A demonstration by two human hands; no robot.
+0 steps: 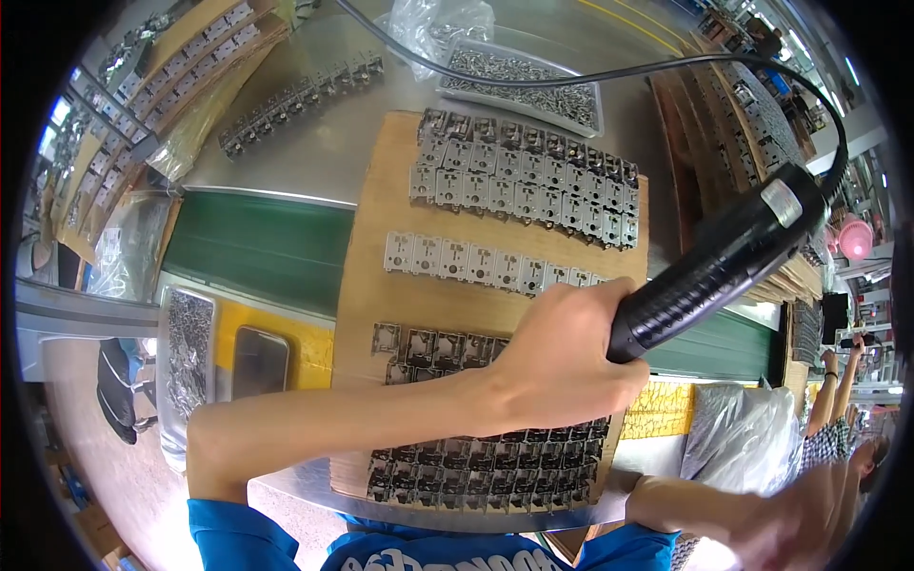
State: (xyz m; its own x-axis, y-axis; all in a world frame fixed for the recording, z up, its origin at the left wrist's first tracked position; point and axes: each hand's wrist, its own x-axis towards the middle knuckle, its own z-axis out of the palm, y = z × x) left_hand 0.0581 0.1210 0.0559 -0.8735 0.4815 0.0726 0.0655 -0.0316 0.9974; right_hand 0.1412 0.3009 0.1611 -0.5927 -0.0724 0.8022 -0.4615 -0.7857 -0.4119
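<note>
My left hand [562,357] reaches across the cardboard sheet and is closed around the lower end of a black electric screwdriver [714,262]. The tool slants up to the right, and its tip is hidden by the hand. Beneath and around this hand are rows of small metal switch-like parts: a single silver row [466,262] just beyond it, a silver block [524,181] farther off, and dark rows [490,466] nearer me. My right hand [795,519] is off at the lower right, away from the cardboard, its fingers smeared by motion.
A tray of screws [524,86] stands at the back; another small-parts tray [188,347] is at left beside a phone [260,362]. A black cable [590,78] arcs overhead. Green belt [257,249] runs behind. Plastic bags [738,428] and another person's arm [826,390] are at right.
</note>
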